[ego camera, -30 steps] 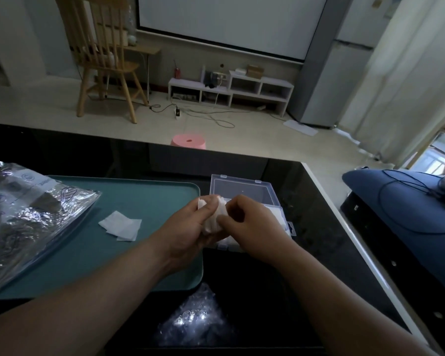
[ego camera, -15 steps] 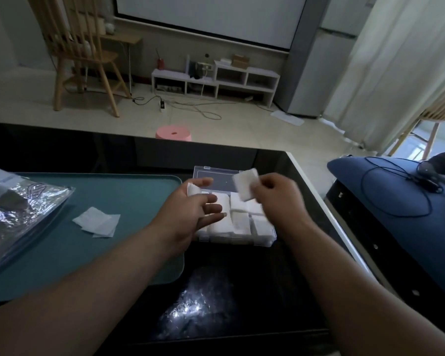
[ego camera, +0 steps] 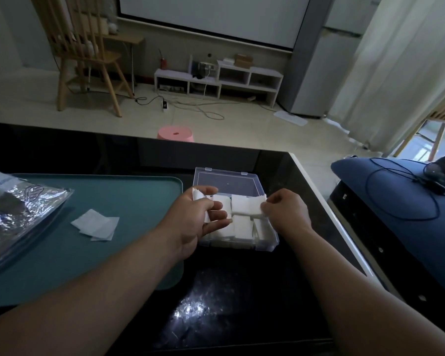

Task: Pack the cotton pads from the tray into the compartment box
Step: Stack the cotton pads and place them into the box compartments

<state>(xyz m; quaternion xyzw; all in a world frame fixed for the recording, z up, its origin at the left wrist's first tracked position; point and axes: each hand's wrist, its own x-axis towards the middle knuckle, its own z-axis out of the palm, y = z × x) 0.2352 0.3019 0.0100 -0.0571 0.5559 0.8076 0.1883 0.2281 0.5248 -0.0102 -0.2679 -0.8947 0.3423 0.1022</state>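
A person's left hand (ego camera: 198, 222) and right hand (ego camera: 288, 214) work over a clear plastic compartment box (ego camera: 242, 245) on a glossy black table (ego camera: 280, 291). The box's hinged clear lid (ego camera: 226, 183) lies open behind it. The compartments that show hold white square cotton pads (ego camera: 242, 227), stacked to about the rim, though the left ones are hidden behind the left hand.

The left hand hovers above the left side of the box and grips a small stack of cotton pads (ego camera: 198, 197), thumb on top and fingers fairly straight underneath. The right hand is curled at the far right corner of the box. Its fingertips pinch the edge of a single cotton pad (ego camera: 249, 205), which lies flat across the top of the far right compartment.

A teal plastic tray with rounded corners (ego camera: 139, 201) sits just beside the box on the left. A few loose square cotton pads (ego camera: 95, 224) lie overlapping on it, well apart from the box. A crinkled silvery plastic bag (ego camera: 18, 214) covers the tray's left end. What the bag holds cannot be made out.

A crumpled clear plastic wrapper (ego camera: 198, 307) lies on the table between the forearms. On the pale floor beyond the table stand a pink round stool (ego camera: 175, 134) and a wooden spindle-back chair (ego camera: 85, 60).
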